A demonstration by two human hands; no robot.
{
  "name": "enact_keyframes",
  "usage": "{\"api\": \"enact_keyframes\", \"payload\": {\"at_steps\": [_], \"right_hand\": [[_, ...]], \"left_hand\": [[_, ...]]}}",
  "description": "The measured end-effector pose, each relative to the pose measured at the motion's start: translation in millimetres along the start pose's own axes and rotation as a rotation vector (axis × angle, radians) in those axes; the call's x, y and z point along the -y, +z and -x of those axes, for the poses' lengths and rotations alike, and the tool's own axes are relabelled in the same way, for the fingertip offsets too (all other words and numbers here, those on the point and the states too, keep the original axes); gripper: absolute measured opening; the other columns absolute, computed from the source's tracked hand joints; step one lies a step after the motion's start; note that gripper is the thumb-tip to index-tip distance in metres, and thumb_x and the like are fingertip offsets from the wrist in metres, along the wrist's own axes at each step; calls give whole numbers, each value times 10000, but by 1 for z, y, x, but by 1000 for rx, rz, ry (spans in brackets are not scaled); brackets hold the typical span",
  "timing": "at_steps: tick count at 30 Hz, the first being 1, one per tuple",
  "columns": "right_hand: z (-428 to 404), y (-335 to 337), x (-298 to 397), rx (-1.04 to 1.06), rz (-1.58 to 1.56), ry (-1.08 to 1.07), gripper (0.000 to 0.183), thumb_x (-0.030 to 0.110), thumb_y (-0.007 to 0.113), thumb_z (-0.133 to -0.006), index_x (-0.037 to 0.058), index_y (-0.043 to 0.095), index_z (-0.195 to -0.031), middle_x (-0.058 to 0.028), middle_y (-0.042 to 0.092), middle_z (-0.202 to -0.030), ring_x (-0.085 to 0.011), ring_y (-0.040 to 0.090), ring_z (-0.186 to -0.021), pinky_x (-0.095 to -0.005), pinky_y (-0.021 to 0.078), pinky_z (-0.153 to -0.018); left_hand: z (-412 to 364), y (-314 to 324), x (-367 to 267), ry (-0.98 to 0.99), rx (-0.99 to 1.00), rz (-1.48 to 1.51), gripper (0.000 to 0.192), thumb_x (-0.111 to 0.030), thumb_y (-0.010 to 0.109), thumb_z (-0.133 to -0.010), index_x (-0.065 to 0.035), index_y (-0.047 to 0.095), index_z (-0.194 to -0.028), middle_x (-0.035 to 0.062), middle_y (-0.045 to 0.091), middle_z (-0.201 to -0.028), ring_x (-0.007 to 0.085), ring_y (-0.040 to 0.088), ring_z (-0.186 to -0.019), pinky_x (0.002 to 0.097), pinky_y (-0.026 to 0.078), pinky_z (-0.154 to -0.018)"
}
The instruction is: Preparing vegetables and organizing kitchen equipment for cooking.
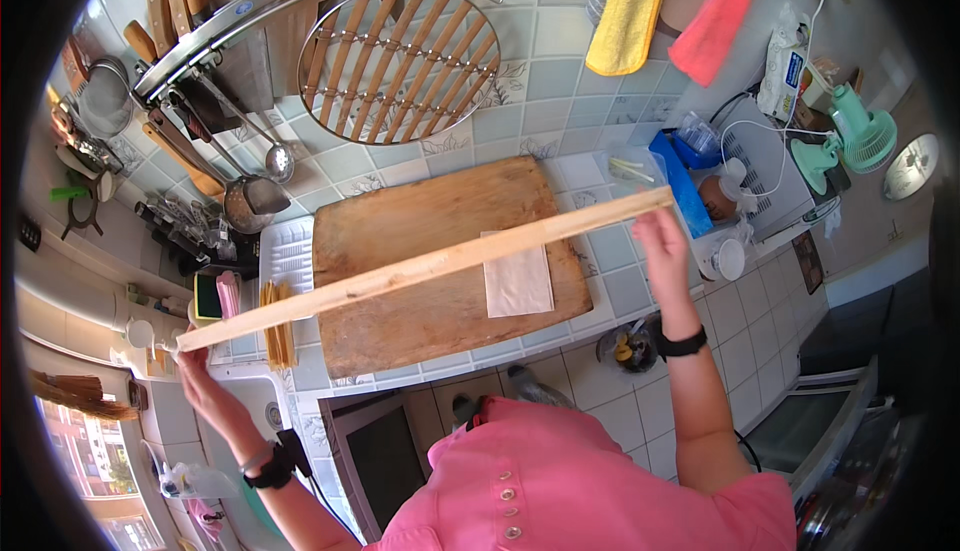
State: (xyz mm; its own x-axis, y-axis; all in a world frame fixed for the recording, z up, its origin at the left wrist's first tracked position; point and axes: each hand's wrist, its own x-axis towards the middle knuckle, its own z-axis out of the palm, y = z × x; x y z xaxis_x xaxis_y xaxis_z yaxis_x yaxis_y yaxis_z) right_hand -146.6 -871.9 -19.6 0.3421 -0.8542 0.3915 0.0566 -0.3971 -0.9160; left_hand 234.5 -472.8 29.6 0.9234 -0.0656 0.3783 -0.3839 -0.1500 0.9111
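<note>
A long, narrow wooden strip slants across the view, raised above the counter. Its lower left end is gripped by my left hand, near the sink. My right hand grips the upper right end, beside a blue box. Beneath the strip lies a thick wooden cutting board with a worn, stained surface. A folded pale cloth or paper rests on the board's right part, partly hidden by the strip.
A bundle of thin wooden sticks and a white ridged tray are left of the board. Knives, ladles and a round slatted rack hang on the tiled wall. A blue box and a green fan stand right.
</note>
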Motion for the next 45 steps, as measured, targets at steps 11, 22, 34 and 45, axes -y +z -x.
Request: {"api": "enact_keyframes", "payload": {"at_steps": [11,22,34,45], "right_hand": [[-38,23,-28,99,231,-162,175,137,572,-892,-36,585,-911,-52,567,-849,-135,519,-775,-250,426,-706],[-60,22,-34,30,160,99,276,223,553,-913,-24,619,-1016,-40,635,-918,-89,543,-803,-241,430,-725],[-86,46,-62,63,119,430,351,287,553,-912,-43,622,-1008,-51,648,-922,-98,565,-832,-249,435,-746],[-95,44,-105,113,143,584,402,345,581,-887,-44,634,-976,-63,649,-905,-112,570,-809,-266,437,-726]], "left_hand": [[-27,47,59,-45,106,330,651,-488,273,-968,10,256,-1388,138,405,-1340,212,400,-1221,341,294,-1041],[-49,87,28,-196,248,327,574,-428,365,-972,22,380,-1329,72,468,-1289,133,416,-1165,256,295,-1006],[-77,132,53,-400,412,184,546,-457,429,-943,12,528,-1204,59,593,-1107,119,530,-981,254,412,-864],[-95,149,101,-478,624,209,233,-224,523,-918,-16,586,-1001,-15,587,-870,60,520,-768,218,426,-673]]}}
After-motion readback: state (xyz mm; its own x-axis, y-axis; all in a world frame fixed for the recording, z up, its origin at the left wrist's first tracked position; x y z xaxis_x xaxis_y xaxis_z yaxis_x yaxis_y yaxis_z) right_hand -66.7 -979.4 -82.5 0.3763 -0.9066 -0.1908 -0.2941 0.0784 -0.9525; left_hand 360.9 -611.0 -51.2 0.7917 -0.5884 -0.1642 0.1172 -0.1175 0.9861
